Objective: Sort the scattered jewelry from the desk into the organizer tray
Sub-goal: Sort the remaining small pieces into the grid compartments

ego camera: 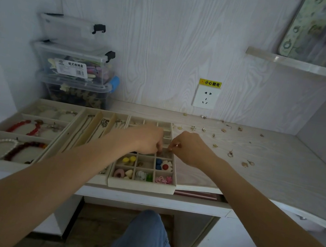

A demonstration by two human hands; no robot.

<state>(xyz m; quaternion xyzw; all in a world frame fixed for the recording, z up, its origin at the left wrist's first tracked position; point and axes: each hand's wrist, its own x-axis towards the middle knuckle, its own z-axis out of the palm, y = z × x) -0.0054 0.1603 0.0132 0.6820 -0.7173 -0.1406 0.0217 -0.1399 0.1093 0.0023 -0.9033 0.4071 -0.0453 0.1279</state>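
A yellow sticker above the wall socket reads 小心触电, and the label on the middle one of three stacked clear boxes reads 欧式收纳盒. On the desk stand three trays: a bracelet tray, a necklace tray and the small-grid organizer tray. Both hands meet over the grid tray's middle row. The left hand has its fingers curled down into a compartment; what they hold, if anything, cannot be told. The right hand pinches a tiny piece between thumb and forefinger, just beside the left fingertips, above the right-hand compartment. Below the fingers lie colourful flower and heart pieces. To the right of the right hand, over a dozen small earrings lie scattered.
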